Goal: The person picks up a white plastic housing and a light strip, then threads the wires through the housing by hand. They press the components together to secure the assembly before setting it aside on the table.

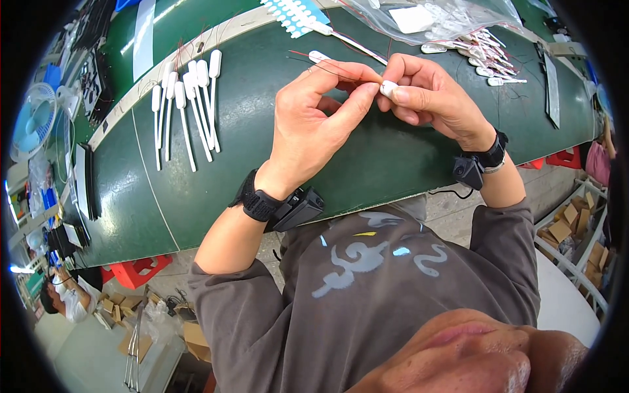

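Note:
My right hand (436, 98) pinches a small white rounded plastic piece (388, 88) between thumb and fingers. The thumb and forefinger of my left hand (318, 118) press together right beside that piece; what lies between their tips is hidden. Thin red and black wires (303, 56) run out past the back of my left fingers. Just beyond those fingers rests a white paddle-shaped piece (318, 57). A long white stem (359, 46) with a red wire slants down toward my right fingertips from beyond.
On the green table (242, 131), several white paddle-shaped pieces with stems (190, 98) lie in rows at left. A blue sheet of white round stickers (295, 16) lies at the far middle. At far right are a clear plastic bag (373, 16) and a wired heap (488, 56).

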